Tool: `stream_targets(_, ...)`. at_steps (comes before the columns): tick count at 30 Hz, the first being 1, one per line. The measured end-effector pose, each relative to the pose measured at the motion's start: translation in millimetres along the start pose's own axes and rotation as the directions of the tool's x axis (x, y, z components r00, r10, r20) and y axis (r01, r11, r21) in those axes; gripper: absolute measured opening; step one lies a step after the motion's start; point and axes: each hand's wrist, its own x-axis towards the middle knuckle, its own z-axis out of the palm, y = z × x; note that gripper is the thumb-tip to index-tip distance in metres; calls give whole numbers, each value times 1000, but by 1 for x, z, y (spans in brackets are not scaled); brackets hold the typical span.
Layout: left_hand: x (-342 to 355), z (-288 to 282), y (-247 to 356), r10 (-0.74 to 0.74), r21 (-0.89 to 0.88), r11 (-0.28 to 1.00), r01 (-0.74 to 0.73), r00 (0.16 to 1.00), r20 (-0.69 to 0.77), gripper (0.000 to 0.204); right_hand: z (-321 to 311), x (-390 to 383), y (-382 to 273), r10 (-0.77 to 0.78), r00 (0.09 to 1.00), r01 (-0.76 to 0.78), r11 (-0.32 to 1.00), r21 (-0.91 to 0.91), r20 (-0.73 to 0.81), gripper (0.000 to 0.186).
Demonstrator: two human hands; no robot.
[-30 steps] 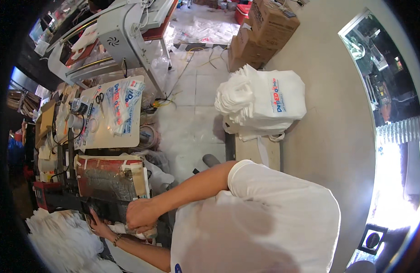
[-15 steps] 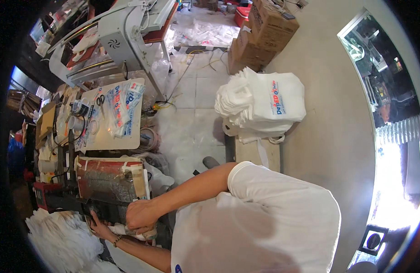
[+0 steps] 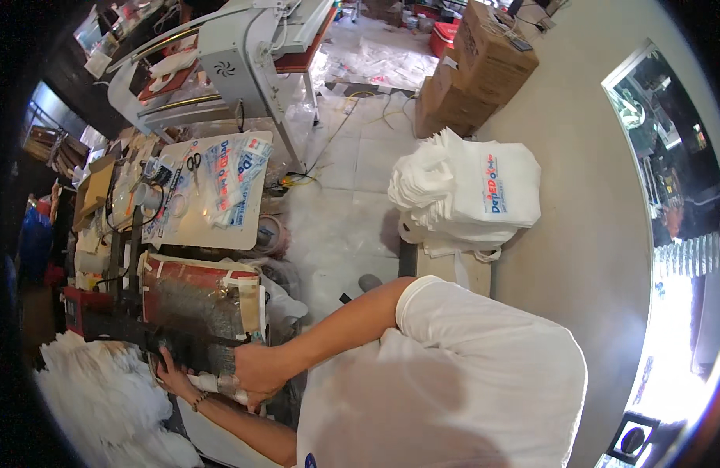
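1. Between the two hands, near the lower left of the head view, lies the bar (image 3: pixel 206 383), a white wrapped length. Its long axis runs roughly left to right, dipping slightly toward the right hand (image 3: pixel 258 373).

2. The right hand is clenched about the bar's right-hand part, the back of the hand upward; the fingers' undersides are hidden, so how firmly they press cannot be told. From this fist the exposed stretch of bar leads left, toward the other hand.

3. The left hand (image 3: pixel 172 377) is unclenched, its fingers stretched upward beside the frame (image 3: pixel 114 326). It sits just off the bar's left end; whether fingertips or palm touch anything there, I cannot tell. The right hand is the nearer one, being on the bar itself.

4. Edges crowd the upper and left sides: the dark frame runs close above the left hand, the panel (image 3: pixel 194 300) with its red edge lies beyond it, and the sheets (image 3: pixel 94 402), white and heaped, spread just left of the left hand.

5. Below, the left forearm bounds the bar; to the right, the shirt (image 3: pixel 453 382) does. For the right arm, room looks widest up and to the right, over the pale floor (image 3: pixel 344 207), between the board (image 3: pixel 247 237) and the bags (image 3: pixel 477 187), stacked near the wall (image 3: pixel 570 234).
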Motion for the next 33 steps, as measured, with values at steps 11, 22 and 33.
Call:
stream_targets(11, -1, -1, 2, 15, 59, 998, -13, 1000, -24, 80, 19, 1, 17, -180, 961, 179, 984, -20, -212, 67)
stream_targets(22, 7, -4, 0, 14, 22, 1000, -16, 998, 63, 81, 24, 1, 21, -243, 952, 227, 968, -107, -185, 70)
stream_targets(33, 12, 0, -10, 108, 170, 981, -91, 990, -93, 75, 32, 4, 21, -206, 965, 200, 978, -52, -163, 67)
